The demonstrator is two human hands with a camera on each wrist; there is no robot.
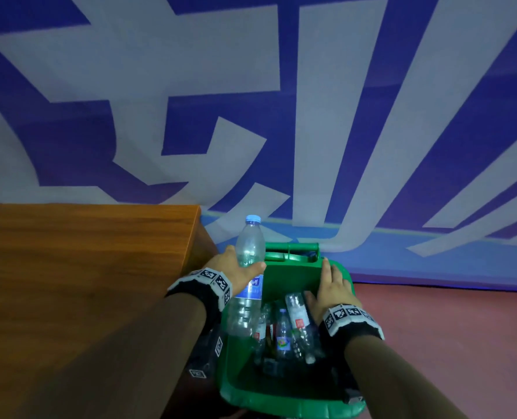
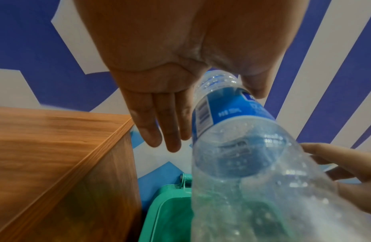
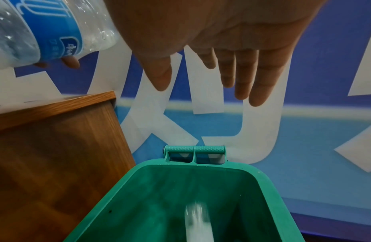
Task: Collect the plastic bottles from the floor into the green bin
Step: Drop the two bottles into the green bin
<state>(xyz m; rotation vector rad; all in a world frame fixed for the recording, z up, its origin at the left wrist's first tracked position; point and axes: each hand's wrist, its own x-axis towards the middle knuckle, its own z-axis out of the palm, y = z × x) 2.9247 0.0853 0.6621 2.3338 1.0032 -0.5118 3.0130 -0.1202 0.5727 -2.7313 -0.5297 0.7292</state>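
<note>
With fingers straight, the left hand (image 1: pixel 233 267) barely pinches the large bottle (image 1: pixel 246 279) at the green bin (image 1: pixel 284 400) rim's nine o'clock; it may tip outside.

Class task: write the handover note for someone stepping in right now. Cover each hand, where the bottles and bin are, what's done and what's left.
Left hand: holds the large blue-label bottle upright over the green bin; thumb on one side, fingers look fairly straight.
Right hand: open, above the bin, holding nothing.
Bin: stands on the floor beside the wooden table, by the blue wall.
Done: several bottles already lie inside.
Left: drop in the held bottle. No bottles on the visible floor; check elsewhere.
</note>
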